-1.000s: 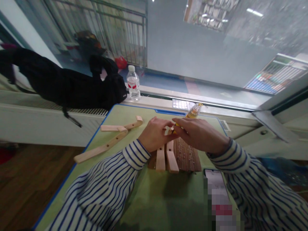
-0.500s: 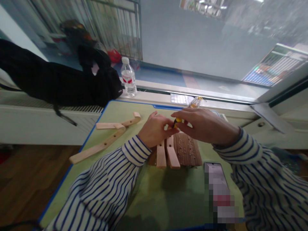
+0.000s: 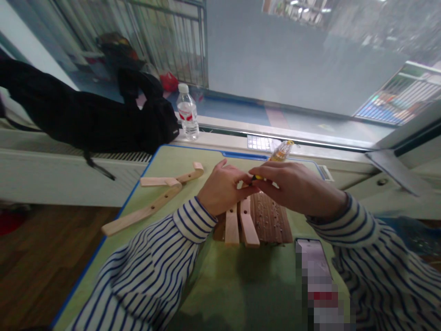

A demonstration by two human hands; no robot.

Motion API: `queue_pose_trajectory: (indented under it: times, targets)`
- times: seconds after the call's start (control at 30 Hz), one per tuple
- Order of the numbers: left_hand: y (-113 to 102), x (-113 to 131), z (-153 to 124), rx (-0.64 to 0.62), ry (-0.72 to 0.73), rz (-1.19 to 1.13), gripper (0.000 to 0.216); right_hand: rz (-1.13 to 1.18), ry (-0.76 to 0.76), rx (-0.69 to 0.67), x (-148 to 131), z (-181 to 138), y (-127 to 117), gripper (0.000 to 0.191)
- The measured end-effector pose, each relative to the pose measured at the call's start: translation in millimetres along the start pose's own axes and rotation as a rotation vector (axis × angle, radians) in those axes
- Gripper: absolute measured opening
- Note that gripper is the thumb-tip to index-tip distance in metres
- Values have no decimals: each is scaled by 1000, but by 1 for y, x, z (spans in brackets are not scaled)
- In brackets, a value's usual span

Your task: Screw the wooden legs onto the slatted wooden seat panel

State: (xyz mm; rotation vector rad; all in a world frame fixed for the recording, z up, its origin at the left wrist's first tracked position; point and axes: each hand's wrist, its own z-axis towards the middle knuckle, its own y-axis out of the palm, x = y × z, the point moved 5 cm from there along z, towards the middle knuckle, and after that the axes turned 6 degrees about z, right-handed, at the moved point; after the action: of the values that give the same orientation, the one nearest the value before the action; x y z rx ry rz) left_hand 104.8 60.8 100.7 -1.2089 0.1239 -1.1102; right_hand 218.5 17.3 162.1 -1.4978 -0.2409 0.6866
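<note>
Above a brown wooden board [image 3: 275, 220] with rows of small holes, my two hands meet. My right hand [image 3: 298, 186] is closed around a screwdriver [image 3: 280, 151]; its clear ridged handle with a yellow end shows beyond the fingers, and a yellow-and-black part shows at the fingertips. My left hand [image 3: 225, 184] pinches thumb and forefinger together at the black part; what lies between them is hidden. Under the hands, a pale wooden strip [image 3: 232, 227] and a second bent strip [image 3: 250, 232], each with a dark hole, lie side by side across the board. Their far ends are covered.
Two more curved wooden pieces [image 3: 151, 207] lie on the left of the green, blue-edged table [image 3: 206, 285]. A phone [image 3: 313, 257] lies on the right. On the sill stand a water bottle [image 3: 188, 112] and a black bag [image 3: 103, 122], before a window.
The view has shifted slightly. The yellow-and-black part between my fingers has tilted flatter, and my right fingers have dropped a little. My left hand keeps its pinch.
</note>
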Motion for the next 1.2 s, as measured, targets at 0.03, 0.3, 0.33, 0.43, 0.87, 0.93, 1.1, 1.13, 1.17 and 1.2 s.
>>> queue_pose_trajectory:
  times: [0.03,0.3,0.33,0.43,0.87,0.93,1.1,1.13,1.17,1.2]
  targets:
    - [0,-1,0,-2,1,-3,25,-1,0,2,0,0,0,28]
    - [2,-4,0,-60,6,-17,23,-38,41,14,1,-1,2,29]
    - [1,-3,0,-71,11,-19,23,-43,47,19,1,-1,2,29]
    - [0,-1,1,-109,27,-22,21,-54,63,26,1,-1,3,31]
    - [-2,-2,-1,-20,25,4,29,-74,91,52,-2,-1,3,34]
    - [-2,-3,0,-20,21,13,28,-82,91,59,-2,0,3,34]
    - [-2,-3,0,-26,2,28,23,-147,88,85,-1,-2,2,36]
    - [-3,-3,0,-26,-1,29,22,-158,84,92,-1,-3,1,37]
    - [-3,-3,0,-27,-3,29,21,-164,81,99,-1,-3,0,37]
    - [-3,-3,0,-29,-3,28,21,-163,74,98,-1,-3,-1,37]
